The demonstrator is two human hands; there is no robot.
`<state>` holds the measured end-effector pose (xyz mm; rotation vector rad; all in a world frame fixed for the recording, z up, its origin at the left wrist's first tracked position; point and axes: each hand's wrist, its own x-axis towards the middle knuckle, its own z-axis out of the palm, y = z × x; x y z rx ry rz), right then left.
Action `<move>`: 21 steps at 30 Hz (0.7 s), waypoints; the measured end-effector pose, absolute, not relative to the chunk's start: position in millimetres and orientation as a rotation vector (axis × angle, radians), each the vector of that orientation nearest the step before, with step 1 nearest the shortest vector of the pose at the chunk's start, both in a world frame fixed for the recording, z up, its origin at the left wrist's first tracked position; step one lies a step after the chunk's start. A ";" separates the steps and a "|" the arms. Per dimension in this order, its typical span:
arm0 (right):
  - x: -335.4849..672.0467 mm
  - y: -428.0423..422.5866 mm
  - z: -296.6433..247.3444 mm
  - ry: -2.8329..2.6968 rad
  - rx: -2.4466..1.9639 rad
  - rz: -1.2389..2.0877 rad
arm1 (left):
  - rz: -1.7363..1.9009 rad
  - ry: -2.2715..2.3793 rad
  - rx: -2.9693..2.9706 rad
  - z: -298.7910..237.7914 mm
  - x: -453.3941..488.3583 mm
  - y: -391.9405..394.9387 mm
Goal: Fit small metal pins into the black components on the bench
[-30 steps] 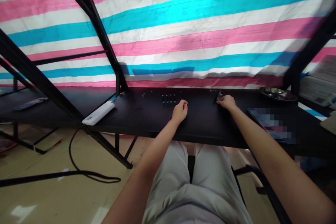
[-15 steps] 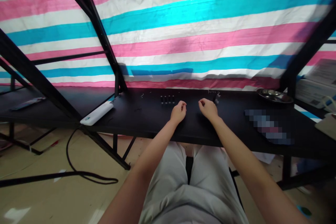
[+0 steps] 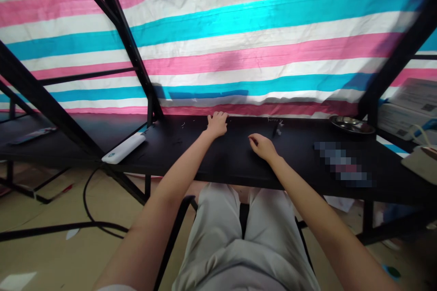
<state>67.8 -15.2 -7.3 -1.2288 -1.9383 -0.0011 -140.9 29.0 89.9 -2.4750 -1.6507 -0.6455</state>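
My left hand [image 3: 217,123] reaches to the back of the black table [image 3: 218,159], fingers stretched forward over the spot where a row of small black parts stands; the parts are hidden under it. My right hand [image 3: 262,146] rests on the table nearer to me, its fingers curled in; whatever it holds is too small to see. A few small dark parts [image 3: 276,126] lie at the table's back edge, beyond and to the right of my right hand.
A white power bank [image 3: 123,149] lies at the table's left end by a slanted black frame strut [image 3: 129,50]. A steel dish [image 3: 351,124] sits at the back right, boxes [image 3: 406,109] beyond it. A striped tarp hangs behind. A black cable [image 3: 95,218] runs over the floor.
My left hand has gone forward from the table's middle onto the row of black parts. My right hand has drawn back from the small parts at the right toward the middle.
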 end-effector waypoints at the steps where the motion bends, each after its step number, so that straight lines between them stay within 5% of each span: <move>1: 67.7 -15.4 -7.4 -1.942 -1.230 -0.002 | -0.496 -1.631 -2.519 93.2 -144.8 33.8; 7: 67.8 -17.2 -6.5 -1.951 -1.230 0.005 | -0.046 -1.570 -2.656 93.7 -152.0 51.0; 21: 70.4 -14.1 -8.6 -1.976 -1.258 0.013 | -0.166 -1.452 -2.666 81.6 -140.0 56.5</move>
